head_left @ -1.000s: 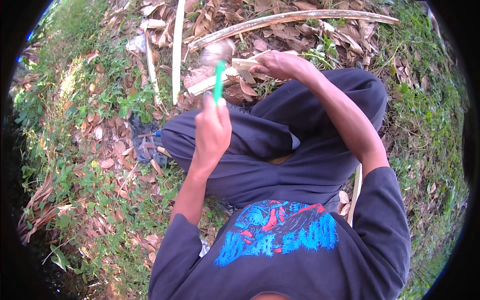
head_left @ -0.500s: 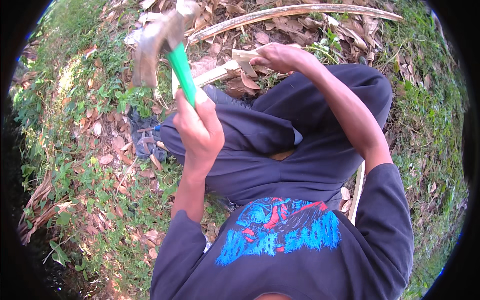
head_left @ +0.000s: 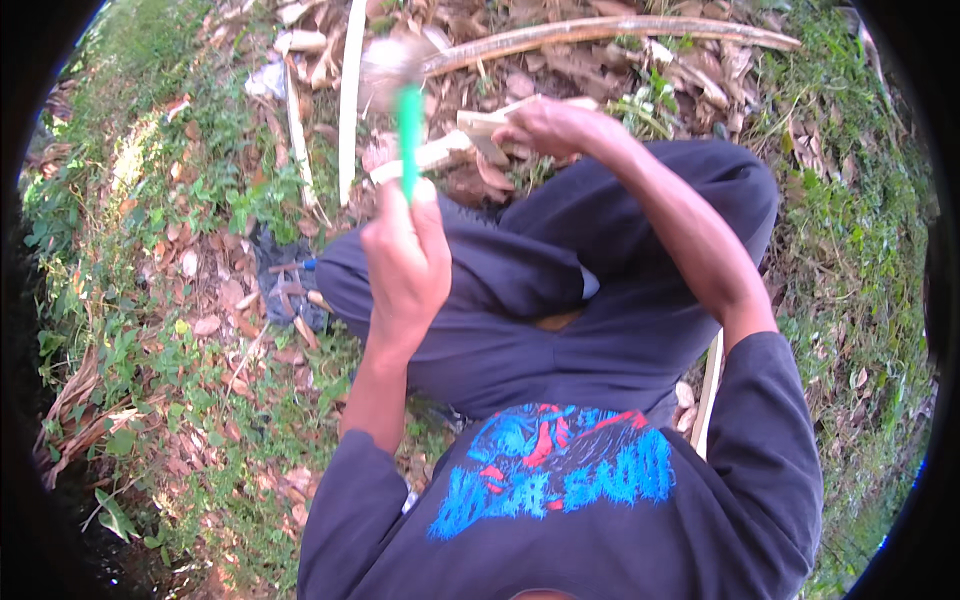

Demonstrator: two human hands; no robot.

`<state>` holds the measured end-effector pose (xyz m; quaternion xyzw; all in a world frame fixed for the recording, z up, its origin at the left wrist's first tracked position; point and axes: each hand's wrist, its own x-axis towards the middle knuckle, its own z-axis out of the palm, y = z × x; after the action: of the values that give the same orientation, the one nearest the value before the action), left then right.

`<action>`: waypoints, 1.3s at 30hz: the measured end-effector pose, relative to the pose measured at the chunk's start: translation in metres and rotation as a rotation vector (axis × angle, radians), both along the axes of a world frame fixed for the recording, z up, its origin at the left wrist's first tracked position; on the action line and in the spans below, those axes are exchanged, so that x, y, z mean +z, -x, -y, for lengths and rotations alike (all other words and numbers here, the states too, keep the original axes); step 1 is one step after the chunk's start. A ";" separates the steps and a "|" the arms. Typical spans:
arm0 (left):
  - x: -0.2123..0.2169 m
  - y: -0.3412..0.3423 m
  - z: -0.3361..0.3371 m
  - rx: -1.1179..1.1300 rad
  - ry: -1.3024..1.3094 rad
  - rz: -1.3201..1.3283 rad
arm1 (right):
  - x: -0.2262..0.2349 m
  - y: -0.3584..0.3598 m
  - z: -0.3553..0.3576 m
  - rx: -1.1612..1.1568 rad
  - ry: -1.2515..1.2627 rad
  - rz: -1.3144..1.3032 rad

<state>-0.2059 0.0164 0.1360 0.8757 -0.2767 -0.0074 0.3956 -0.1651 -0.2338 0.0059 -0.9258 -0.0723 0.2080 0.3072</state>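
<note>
At ten o'clock the left hand point(head_left: 408, 258) is closed around a green-handled hammer point(head_left: 408, 140); its head point(head_left: 388, 68), toward eleven, is too blurred to make out clearly. At twelve, pale wood point(head_left: 481, 121) is held by the right hand point(head_left: 555, 128), which partly hides it. The shirt point(head_left: 590, 545), toward six, bears blue lettering point(head_left: 560, 490).

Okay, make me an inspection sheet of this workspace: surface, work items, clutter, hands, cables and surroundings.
Surface: ground strewn with dry leaves.
Work items: green-handled tool, head blurred; short wooden pieces; a pale wooden length lying close by.
Clutter: long curved strip beyond the right hand; pale straight strip to the left; dark bundle beside the left knee.
Left hand: closed around the tool's handle.
Right hand: holding the short pieces.
Cables: nothing seen.
Surroundings: low green plants on both sides.
</note>
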 end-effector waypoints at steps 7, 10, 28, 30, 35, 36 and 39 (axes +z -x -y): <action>-0.027 0.000 -0.008 0.052 -0.182 -0.171 | 0.019 0.002 -0.003 -0.029 0.039 -0.059; 0.008 0.000 0.003 0.183 0.251 -0.043 | 0.007 -0.001 0.007 -0.005 0.000 0.063; -0.009 0.010 -0.005 0.140 0.184 0.059 | -0.003 0.001 -0.005 0.039 -0.032 0.095; -0.067 0.004 -0.024 0.073 -0.414 -0.024 | -0.015 -0.005 -0.008 0.118 -0.043 0.171; 0.004 -0.001 -0.013 0.154 0.312 -0.005 | -0.020 -0.004 -0.003 0.039 -0.032 0.044; -0.002 0.004 -0.017 0.123 0.334 0.054 | 0.001 0.001 -0.007 0.051 -0.094 0.087; -0.044 0.014 -0.007 0.090 -0.334 -0.169 | 0.004 -0.005 -0.013 0.086 -0.007 0.024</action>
<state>-0.2203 0.0237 0.0925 0.9369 -0.1981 -0.1091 0.2666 -0.1603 -0.2211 0.0101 -0.9232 -0.1163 0.2095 0.3006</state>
